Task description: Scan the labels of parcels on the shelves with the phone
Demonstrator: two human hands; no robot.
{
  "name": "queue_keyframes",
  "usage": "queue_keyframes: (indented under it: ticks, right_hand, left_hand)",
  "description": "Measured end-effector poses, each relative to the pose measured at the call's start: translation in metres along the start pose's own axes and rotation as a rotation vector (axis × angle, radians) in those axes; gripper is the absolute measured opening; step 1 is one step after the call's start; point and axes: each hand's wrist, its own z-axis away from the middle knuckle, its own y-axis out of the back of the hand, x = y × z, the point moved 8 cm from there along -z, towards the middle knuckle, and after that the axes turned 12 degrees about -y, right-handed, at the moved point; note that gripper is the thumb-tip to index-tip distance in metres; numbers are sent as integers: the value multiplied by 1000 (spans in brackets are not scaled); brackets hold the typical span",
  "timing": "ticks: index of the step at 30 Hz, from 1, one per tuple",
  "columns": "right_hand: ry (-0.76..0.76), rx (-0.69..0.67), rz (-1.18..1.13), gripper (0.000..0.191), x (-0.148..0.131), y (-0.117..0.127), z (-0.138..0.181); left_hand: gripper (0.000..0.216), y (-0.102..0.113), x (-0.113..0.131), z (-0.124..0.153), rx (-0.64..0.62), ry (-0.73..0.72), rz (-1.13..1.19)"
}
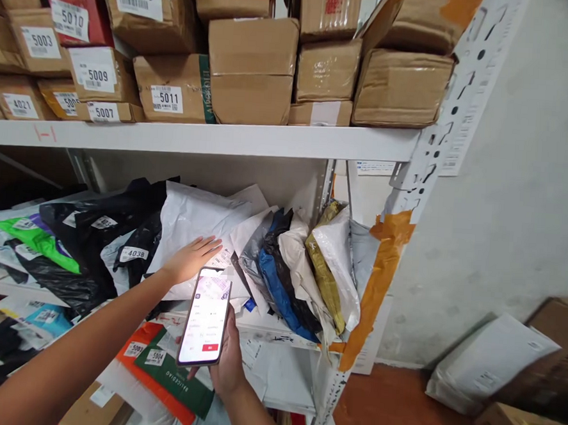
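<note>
My left hand [194,258] lies flat on a large white mailing bag [192,216], its fingers stretched out beside a printed label [223,257]. A smartphone [205,317] with a lit screen is gripped by my right hand [229,357], just below the left one. The screen shows a camera picture at the top and a red button near the bottom. To the right of the bag, several soft parcels stand on edge, among them a blue one [279,289] and an olive one [326,273]. Black bags, one labelled 4038 [134,255], lie to the left.
Cardboard boxes [251,69] with number labels fill the upper shelf, above its white beam [197,136]. Orange tape [381,270] wraps the right post. Lower down are orange and green parcels [178,376]. White parcels [491,356] and cartons stand on the floor at right.
</note>
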Motion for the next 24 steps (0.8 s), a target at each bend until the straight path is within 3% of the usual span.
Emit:
queue_keyframes:
  ticks: [7,24]
  right_hand:
    - [-14,48,6,94,-3,4,-8]
    - [34,-28,-3,76,-6,-5,-10]
  left_hand:
    - [55,0,2,3,11,-2,-59]
    - [57,2,2,3,-12,-16,-50]
